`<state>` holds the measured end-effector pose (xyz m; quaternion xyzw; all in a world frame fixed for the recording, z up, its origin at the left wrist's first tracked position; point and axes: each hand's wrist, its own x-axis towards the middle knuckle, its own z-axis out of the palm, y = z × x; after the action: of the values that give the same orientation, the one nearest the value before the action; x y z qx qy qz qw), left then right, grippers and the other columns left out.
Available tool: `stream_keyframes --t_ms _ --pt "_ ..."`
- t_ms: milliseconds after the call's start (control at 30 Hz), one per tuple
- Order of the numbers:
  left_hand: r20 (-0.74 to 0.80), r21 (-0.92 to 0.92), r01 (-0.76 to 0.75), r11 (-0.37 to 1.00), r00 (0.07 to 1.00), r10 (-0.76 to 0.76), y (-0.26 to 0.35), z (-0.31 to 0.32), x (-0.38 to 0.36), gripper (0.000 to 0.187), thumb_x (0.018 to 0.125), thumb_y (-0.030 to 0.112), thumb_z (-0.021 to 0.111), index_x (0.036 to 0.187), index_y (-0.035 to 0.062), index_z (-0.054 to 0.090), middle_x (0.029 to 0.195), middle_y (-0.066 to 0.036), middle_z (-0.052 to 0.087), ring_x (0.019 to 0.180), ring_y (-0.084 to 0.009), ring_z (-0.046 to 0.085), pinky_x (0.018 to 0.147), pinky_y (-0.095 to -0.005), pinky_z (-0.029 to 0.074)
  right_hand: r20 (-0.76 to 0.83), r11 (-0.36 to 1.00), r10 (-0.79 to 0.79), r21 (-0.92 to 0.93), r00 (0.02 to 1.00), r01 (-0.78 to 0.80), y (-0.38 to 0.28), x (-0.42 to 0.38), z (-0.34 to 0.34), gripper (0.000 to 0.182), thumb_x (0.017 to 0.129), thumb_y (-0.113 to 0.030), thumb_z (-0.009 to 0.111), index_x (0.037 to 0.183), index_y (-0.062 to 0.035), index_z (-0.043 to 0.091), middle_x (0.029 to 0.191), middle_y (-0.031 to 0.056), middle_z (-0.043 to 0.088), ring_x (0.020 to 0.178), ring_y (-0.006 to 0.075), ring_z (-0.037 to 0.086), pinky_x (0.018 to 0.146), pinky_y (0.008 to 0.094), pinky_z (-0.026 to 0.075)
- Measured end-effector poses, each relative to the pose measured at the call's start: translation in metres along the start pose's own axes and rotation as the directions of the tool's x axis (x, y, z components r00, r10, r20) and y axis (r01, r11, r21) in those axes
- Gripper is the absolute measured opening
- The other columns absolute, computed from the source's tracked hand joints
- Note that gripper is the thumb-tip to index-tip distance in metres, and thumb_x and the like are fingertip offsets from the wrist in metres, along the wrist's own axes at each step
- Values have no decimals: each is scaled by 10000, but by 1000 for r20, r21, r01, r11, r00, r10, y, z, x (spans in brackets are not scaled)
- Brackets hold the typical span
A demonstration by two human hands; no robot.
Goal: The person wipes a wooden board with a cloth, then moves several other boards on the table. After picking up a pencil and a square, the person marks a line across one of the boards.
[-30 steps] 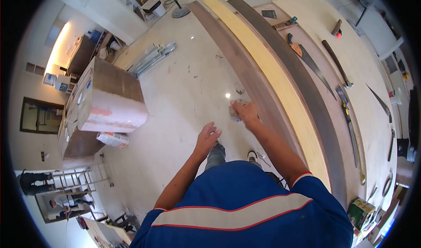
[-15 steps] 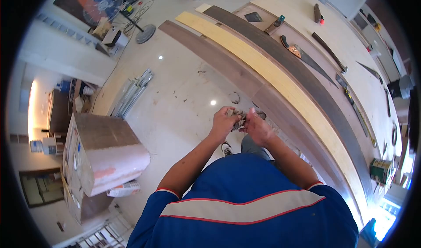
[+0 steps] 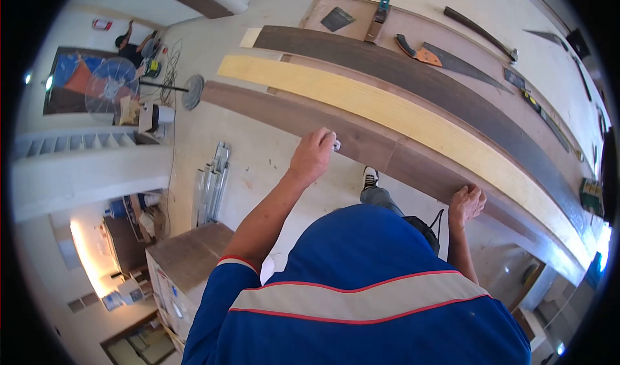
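Note:
My left hand (image 3: 312,156) is closed in a pinch at the near edge of a brown board (image 3: 361,139). A small whitish bit, too small to name, shows at its fingertips. Farther right, my right hand (image 3: 467,203) has its fingers curled at the same board's edge; what they hold, if anything, is hidden. Beyond the brown board lies a pale yellow wood strip (image 3: 336,98), then a dark brown board (image 3: 387,74).
A handsaw (image 3: 445,61), a hand plane (image 3: 376,22) and a hammer (image 3: 481,30) lie on the worktop. Metal bars (image 3: 212,184) and a brown-topped box (image 3: 194,252) stand left. A pedestal fan (image 3: 113,88) and another person (image 3: 132,48) are farther back.
My hands were together over a crumpled greyish bundle; now they are wide apart at the brown board's edge. The bundle no longer shows. The view has turned and moved nearer the boards.

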<state>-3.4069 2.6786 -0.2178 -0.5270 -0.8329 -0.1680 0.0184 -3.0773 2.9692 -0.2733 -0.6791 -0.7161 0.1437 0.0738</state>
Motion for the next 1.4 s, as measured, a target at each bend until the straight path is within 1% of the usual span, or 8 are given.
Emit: stream_keyframes --t_ms 133,333,433,733,833,1133,1300,1400 --pt "228 41 -204 978 955 189 -10 18 25 314 871 105 632 1182 69 624 1109 -103 598 979 -303 615 832 -433 544 -194 996 -72 -71 978 59 14 1 29 440 926 -212 652 1290 11 549 1391 260 512 1340 411 464 1075 530 399" --pt "245 -186 -392 901 870 429 -54 28 44 360 782 52 694 1138 87 651 1089 -89 619 926 -306 657 746 -418 570 -289 994 7 -102 957 -38 -11 0 44 367 937 -165 599 1251 9 522 1349 230 499 1333 408 435 1067 539 362" --pt "317 -169 -426 889 830 459 -72 14 51 244 838 102 658 1081 87 657 1038 -92 615 866 -273 680 655 -407 560 -316 992 49 -91 948 -82 -19 2 48 324 945 -177 576 1208 7 533 1330 226 501 1324 400 434 1078 541 339" --pt "144 -343 -718 606 598 789 -64 28 78 292 790 118 719 1080 118 689 1116 -101 651 843 -281 675 673 -406 557 -425 953 212 -110 880 -283 -22 11 69 320 1005 -231 501 1210 8 559 1355 190 519 1329 383 448 1130 530 320" --pt "174 -393 -703 593 576 799 -96 29 80 260 809 115 711 1068 98 687 1084 -104 657 861 -277 675 682 -414 557 -403 908 365 -45 839 -417 -37 8 62 338 1008 -252 507 1219 3 577 1352 194 528 1318 353 463 1129 476 338" --pt "186 -502 -653 567 558 809 -46 53 92 261 809 116 729 1052 44 667 1004 -112 647 889 -299 688 674 -405 568 -438 877 388 -94 811 -471 -37 12 62 325 979 -266 510 1150 -18 632 1285 182 571 1285 346 478 1100 482 359" --pt "228 -415 -663 622 586 777 -97 24 87 112 859 81 706 963 46 684 972 -113 651 807 -297 687 631 -411 571 -451 872 398 -85 799 -482 -37 12 61 322 975 -258 496 1159 -35 636 1278 172 578 1274 342 483 1093 483 365" --pt "135 -445 -673 591 602 787 -70 38 88 113 852 86 716 952 50 679 956 -112 646 809 -299 686 632 -407 568 -442 871 401 -85 802 -483 -44 12 60 314 975 -252 494 1152 -37 639 1270 171 580 1272 341 483 1094 485 363"
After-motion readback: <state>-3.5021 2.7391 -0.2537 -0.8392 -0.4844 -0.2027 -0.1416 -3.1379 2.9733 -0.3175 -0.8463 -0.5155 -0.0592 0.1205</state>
